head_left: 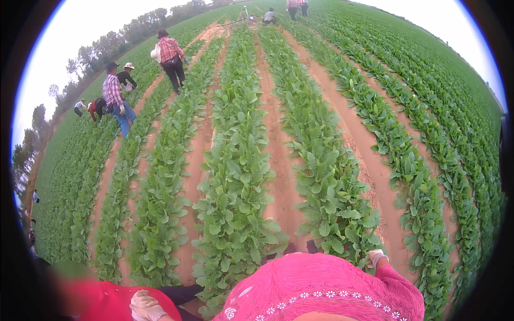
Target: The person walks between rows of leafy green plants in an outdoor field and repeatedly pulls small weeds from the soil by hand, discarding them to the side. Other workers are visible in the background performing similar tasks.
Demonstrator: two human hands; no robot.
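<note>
My right hand [376, 258], in a pale glove, hangs beside my pink sleeve at the edge of a leafy crop row [342, 214]. Its fingers look curled in; what they hold, if anything, is too small to make out. Green leaves stand just to the left of this hand. My left hand does not show. My pink shirt [316, 278] with a band of white flowers fills the lower middle. Close at my left, a co-worker in red [118, 297] has a gloved hand [145, 306] in front of the red garment.
Reddish soil furrows [281, 187] run away from me between low green rows. A person in a red checked shirt [170, 51] and one in a plaid shirt [113, 91] stand ahead at left. Several others are farther off, near a thin pole [246, 12]. Trees [115, 43] line the far left.
</note>
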